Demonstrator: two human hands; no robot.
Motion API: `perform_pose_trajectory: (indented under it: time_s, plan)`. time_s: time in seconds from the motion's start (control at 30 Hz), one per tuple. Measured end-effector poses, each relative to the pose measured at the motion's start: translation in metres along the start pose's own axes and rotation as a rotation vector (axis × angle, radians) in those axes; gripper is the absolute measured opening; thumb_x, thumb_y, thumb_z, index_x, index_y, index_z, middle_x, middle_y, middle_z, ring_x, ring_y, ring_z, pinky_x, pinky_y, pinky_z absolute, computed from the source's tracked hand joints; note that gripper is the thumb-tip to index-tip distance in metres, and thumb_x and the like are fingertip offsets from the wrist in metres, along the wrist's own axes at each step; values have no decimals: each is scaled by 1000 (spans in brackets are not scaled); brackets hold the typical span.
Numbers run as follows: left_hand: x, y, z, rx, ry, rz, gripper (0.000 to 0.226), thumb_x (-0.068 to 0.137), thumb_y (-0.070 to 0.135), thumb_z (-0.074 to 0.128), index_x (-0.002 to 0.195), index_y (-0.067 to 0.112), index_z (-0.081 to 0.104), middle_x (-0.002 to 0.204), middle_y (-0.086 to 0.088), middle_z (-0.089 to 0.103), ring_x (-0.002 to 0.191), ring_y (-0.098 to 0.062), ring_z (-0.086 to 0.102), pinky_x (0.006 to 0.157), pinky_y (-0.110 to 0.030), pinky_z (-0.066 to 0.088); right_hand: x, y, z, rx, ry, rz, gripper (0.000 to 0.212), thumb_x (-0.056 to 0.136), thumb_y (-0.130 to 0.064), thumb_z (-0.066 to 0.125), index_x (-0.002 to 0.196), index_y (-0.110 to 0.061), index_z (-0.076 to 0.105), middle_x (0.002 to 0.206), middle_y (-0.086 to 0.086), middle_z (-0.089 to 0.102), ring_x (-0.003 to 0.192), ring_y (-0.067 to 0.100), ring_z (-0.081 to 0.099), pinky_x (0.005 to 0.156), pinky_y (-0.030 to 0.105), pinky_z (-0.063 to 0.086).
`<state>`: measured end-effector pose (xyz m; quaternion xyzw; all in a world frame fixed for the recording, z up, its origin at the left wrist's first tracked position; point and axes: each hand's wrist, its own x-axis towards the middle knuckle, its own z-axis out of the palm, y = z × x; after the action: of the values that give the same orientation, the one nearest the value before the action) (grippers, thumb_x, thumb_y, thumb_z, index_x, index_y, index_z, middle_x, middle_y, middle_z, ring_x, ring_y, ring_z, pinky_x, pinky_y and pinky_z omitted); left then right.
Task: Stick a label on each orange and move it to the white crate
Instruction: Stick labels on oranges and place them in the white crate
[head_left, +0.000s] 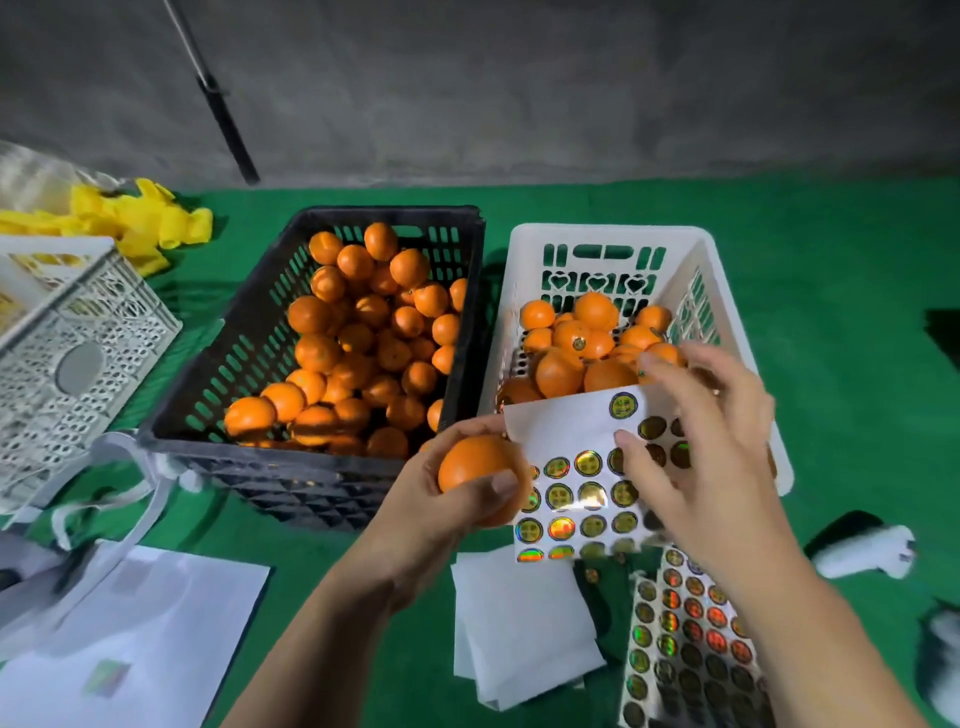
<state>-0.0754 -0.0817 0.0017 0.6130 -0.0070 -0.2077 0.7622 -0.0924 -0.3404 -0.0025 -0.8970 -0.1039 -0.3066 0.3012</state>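
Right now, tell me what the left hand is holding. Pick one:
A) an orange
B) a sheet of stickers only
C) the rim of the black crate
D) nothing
A: the left hand has its fingers and thumb curled round an orange, in front of the black crate, while the right hand reaches over the sticker sheet.

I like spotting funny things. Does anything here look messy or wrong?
Nothing is spilled or broken. The sticker sheet under the hands leans on the white crate with its top row nearly used up. Blank papers lie in a loose heap beside another sticker sheet.
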Motion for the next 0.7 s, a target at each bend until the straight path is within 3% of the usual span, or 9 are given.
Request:
perform_pose_trajectory:
  time_s: [0.1,0.2,0.27,0.33,0.5,0.6,0.7]
  plan:
    - [-7,2,1,75,-6,16,56,58,42,91,112,40,74,126,-6,64,98,-16,73,78,-29,57,2,-6,-8,-107,-59,-38,49,89,-46,75,134,-29,68,147,-6,54,131,25,41,111,41,29]
    - [-12,8,1,174,-35,91,53,63,43,90,113,40,73,113,8,72,93,-12,74,72,-27,59,3,-13,-16,84,-82,74,30,93,-38,77,122,-32,73,128,-17,66,125,20,54,110,44,38]
    - [-14,12,0,222,-28,125,60,66,46,91,122,36,70,117,7,72,98,-17,75,72,-29,59,2,-16,-19,226,-107,154,25,93,-35,76,118,-36,74,121,-23,68,121,12,57,105,40,44]
    - [-16,14,-2,249,-24,137,66,68,47,91,128,34,67,121,6,70,102,-21,75,73,-31,60,-2,-16,-21,171,-120,121,20,96,-35,76,115,-28,77,118,-17,71,117,17,61,102,46,48]
    - [-21,18,-3,234,-72,170,60,73,42,89,128,36,68,122,10,70,107,-20,75,72,-29,62,-3,-14,-23,1,-183,-7,34,90,-37,76,111,-11,81,116,-2,75,114,26,68,99,53,52]
    - [-23,19,-1,238,-78,179,59,72,41,89,127,37,68,122,13,68,107,-20,74,72,-30,62,-6,-17,-26,90,-261,52,27,101,-36,69,109,-13,82,114,-8,75,113,17,69,96,46,54]
    - [-25,22,0,256,-104,206,58,73,37,89,127,36,67,122,14,67,108,-19,73,72,-29,61,-8,-25,-34,365,-362,220,18,103,-31,65,109,-28,81,114,-15,74,102,1,69,83,19,53]
